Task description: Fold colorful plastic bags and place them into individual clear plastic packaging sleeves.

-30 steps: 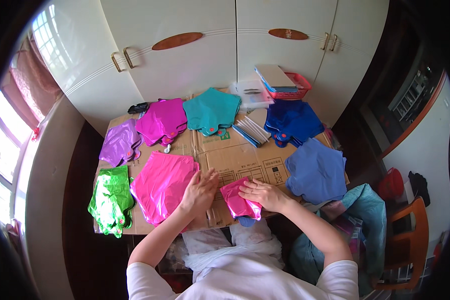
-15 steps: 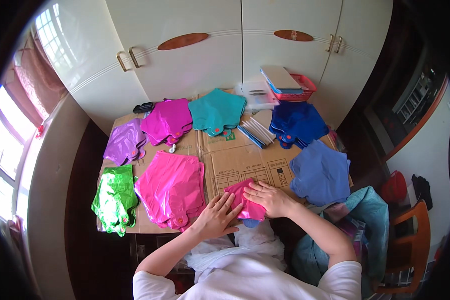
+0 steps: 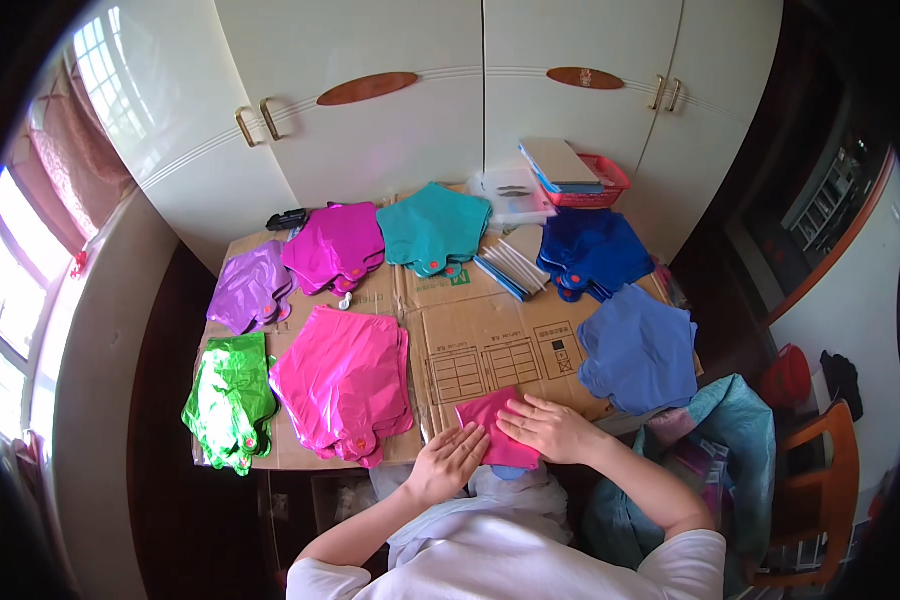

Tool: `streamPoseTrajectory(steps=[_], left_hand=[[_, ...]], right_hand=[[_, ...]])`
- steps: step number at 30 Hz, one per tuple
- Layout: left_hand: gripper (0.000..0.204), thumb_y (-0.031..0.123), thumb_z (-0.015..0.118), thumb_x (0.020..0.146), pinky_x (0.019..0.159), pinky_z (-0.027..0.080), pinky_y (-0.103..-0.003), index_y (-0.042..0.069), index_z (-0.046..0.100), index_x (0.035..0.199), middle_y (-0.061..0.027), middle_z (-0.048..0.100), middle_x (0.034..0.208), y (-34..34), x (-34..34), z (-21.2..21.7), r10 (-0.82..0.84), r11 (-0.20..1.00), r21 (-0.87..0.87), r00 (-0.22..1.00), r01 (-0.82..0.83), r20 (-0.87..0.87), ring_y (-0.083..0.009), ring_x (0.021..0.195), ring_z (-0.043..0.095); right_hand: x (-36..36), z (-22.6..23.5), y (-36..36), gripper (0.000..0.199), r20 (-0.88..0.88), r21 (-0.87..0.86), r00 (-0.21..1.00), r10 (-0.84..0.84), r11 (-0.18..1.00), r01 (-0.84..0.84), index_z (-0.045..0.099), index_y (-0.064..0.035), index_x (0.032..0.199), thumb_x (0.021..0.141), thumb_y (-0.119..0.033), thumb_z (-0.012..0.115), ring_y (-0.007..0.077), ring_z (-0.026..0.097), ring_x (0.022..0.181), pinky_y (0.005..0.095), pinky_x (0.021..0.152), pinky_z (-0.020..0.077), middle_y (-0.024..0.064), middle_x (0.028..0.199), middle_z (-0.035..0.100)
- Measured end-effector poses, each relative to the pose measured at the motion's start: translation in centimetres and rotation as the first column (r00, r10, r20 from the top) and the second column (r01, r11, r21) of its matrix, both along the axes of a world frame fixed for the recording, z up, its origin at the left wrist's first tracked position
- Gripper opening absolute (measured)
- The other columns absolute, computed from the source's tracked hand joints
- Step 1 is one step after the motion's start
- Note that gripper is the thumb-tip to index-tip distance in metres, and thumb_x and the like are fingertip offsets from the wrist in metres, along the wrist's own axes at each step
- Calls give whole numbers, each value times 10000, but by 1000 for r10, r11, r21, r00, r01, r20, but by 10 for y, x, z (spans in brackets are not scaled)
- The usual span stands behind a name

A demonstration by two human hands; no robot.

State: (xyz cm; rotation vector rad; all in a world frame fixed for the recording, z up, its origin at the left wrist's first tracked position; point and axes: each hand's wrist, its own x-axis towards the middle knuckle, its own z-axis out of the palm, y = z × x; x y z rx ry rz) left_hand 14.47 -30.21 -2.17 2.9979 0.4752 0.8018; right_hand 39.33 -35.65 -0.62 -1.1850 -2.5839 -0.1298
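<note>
A small folded packet of shiny pink foil, likely a flat foil balloon, lies at the table's near edge in front of me. A bit of blue shows beneath its near end. My left hand rests with fingers outstretched on the packet's left side. From the right, my right hand lies flat across its other side, fingers extended. To the left is a stack of larger pink foil balloons; a periwinkle blue stack lies to the right.
Cardboard covers the table. More foil stacks ring it: green, lilac, magenta, teal, dark blue. White sticks lie mid-table, a red basket behind. A teal bag and wooden chair stand right.
Both hands and the pink packet have shifted slightly toward me. The packet now looks flatter and squarer, and my left hand covers less of it.
</note>
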Motion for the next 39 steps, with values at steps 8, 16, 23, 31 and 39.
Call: streamPoseTrajectory(steps=[8,16,23,31,39], left_hand=[[178,100,619,884,485,437,-258,-5,657,1023,-30,628,660,27,-6,35,254,476,-879,954,21,160,-81,559,563],[157,46,644,876,556,468,-189,-36,681,1004,22,634,748,34,-4,23,515,96,-978,831,185,208,-17,646,540],[131,24,639,873,599,481,-184,-67,680,958,1,643,775,38,-9,21,512,60,-966,823,251,246,-34,687,568],[115,34,663,856,584,456,-176,-58,692,919,-1,650,736,39,-8,21,533,178,-967,808,183,251,-26,660,548],[117,28,658,857,575,462,-178,-60,688,928,-4,651,736,40,-9,22,544,149,-972,806,181,233,-28,652,554]], right_hand=[[-14,53,3,218,-633,-517,604,-484,845,135,677,-32,987,804,-148,707,166,646,640,301,589,490,131,763,673],[-9,33,19,252,-694,-718,379,-612,629,-299,646,19,1041,902,-190,625,67,599,744,262,641,489,39,820,672],[-14,30,21,206,-726,-677,220,-652,619,-399,640,20,1079,930,-99,563,86,623,774,253,698,526,33,897,673],[-34,11,26,115,-805,-570,185,-564,821,24,671,4,942,855,-67,650,76,628,721,228,643,504,52,872,683],[-28,26,24,111,-845,-463,307,-438,886,-10,672,7,929,845,-62,654,72,629,755,225,661,509,50,904,681]])
